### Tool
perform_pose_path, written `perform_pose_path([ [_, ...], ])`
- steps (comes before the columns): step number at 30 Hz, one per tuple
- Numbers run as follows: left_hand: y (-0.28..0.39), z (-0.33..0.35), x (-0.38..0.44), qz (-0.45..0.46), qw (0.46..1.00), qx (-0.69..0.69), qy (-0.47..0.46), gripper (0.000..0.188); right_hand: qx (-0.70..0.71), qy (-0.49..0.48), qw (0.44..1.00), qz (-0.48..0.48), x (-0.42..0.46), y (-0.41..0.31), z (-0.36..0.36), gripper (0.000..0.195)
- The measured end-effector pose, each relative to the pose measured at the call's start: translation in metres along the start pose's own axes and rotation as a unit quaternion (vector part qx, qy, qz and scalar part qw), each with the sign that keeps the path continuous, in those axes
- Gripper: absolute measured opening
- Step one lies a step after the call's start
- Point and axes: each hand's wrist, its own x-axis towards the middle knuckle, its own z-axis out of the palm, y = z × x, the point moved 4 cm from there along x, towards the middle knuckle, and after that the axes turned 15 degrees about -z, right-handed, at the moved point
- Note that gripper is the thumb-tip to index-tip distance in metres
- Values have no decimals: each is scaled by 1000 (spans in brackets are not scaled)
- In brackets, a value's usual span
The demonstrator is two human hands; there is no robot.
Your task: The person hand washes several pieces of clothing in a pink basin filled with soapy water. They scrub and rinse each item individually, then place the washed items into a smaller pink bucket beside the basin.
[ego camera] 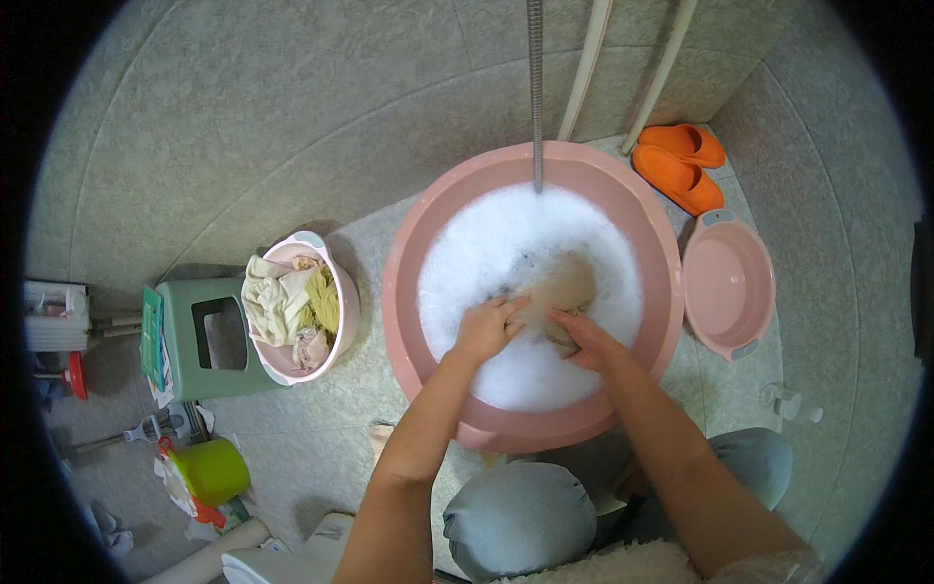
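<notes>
A large pink plastic basin (pixel 408 241) full of white suds (pixel 474 241) stands on the floor before me. A beige wet cloth (pixel 568 281) lies in the suds near the basin's middle. My left hand (pixel 490 326) is at the cloth's left edge, fingers stretched towards it. My right hand (pixel 589 342) holds the cloth at its lower right side, with the thumb and fingers around a fold. A metal shower hose (pixel 536 87) hangs down into the suds at the basin's far side.
Left of the basin stands a pink bucket (pixel 349 310) with clothes (pixel 281 299), beside a green plastic stool (pixel 179 343). A small pink basin (pixel 722 281) and orange slippers (pixel 678 175) lie on the right. A lime-green bin (pixel 211 472) is at lower left.
</notes>
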Motion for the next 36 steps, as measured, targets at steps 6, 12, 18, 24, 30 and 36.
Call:
perform_pose_path([
  [6, -33, -13, 28, -252, 786, -536, -175, 39, -324, 16, 944, 62, -4, -41, -25, 48],
  [12, -47, 8, 21, -343, 578, -738, -55, 47, -273, 53, 956, -93, 2, -39, -26, 38],
  [18, -3, -44, 4, -128, 950, -137, 250, 49, -150, 90, 979, -103, 2, -33, -31, 37],
  [24, 0, -8, 19, -88, 960, -264, 36, 30, 77, 38, 985, -151, 7, -34, -6, 33],
  [30, -21, -15, 21, -259, 683, -665, -156, 27, -56, 141, 975, -165, 10, -40, -42, 51],
  [36, -59, -33, 30, -328, 885, -327, 47, 62, -114, 230, 956, -144, 2, -25, -23, 74],
])
